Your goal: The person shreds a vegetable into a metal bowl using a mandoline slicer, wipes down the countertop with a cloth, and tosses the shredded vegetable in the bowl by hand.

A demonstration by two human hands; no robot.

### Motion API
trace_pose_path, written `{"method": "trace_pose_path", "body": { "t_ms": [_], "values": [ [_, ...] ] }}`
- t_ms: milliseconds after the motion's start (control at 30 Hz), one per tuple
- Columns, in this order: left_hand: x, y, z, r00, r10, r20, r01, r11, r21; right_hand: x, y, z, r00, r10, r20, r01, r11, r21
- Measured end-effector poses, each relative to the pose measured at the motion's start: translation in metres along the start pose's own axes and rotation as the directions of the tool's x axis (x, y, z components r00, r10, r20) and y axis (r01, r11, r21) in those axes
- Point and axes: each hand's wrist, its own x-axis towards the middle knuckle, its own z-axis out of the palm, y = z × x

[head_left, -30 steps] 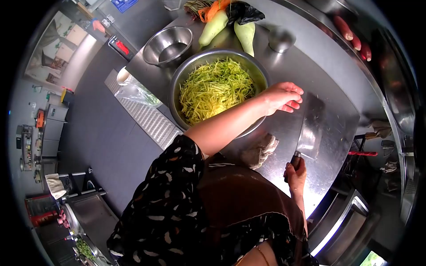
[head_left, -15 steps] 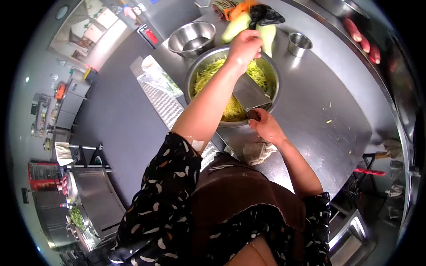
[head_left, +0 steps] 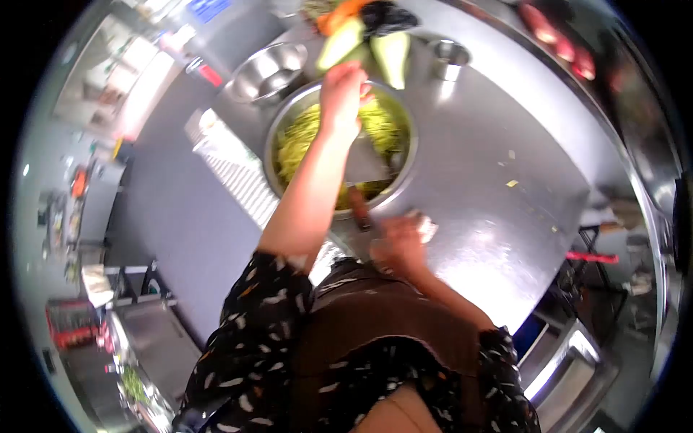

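A large steel bowl (head_left: 408,155) holds a heap of yellow-green vegetable shreds (head_left: 297,144). In it lies a cleaver (head_left: 368,160), its wide blade on the shreds and its brown handle (head_left: 359,208) sticking out over the near rim. Above the bowl is my left hand (head_left: 342,99), fingers curled closed; what they hold, if anything, is hidden. My right hand (head_left: 401,244), smeared by motion, is off the handle and over a pale cloth (head_left: 427,226) near the counter's front edge. Its grip on the cloth cannot be made out.
Behind the bowl lie pale green gourds (head_left: 392,59) and a black plastic bag (head_left: 388,17). A smaller steel bowl (head_left: 268,71) stands at the back left, a steel cup (head_left: 449,59) at the back right. Scraps (head_left: 512,183) dot the steel counter (head_left: 484,144).
My right hand has let go of the cleaver handle and moved down to the cloth. The cleaver stays in the bowl. My left hand stays closed above the bowl; the whole view has shifted.
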Motion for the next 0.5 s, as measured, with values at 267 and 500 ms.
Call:
{"method": "trace_pose_path", "body": {
  "t_ms": [267,500],
  "values": [
    [-0.172,-0.084,-0.032,0.319,-0.181,0.93,-0.542,0.77,0.336,-0.046,0.116,0.015,0.977,0.031,-0.21,-0.082,0.967,-0.243],
    [-0.174,-0.162,-0.091,0.536,-0.439,0.721,-0.23,0.746,0.625,-0.056,0.204,-0.038,0.787,0.48,-0.388,-0.206,0.796,0.569]
  ]
}}
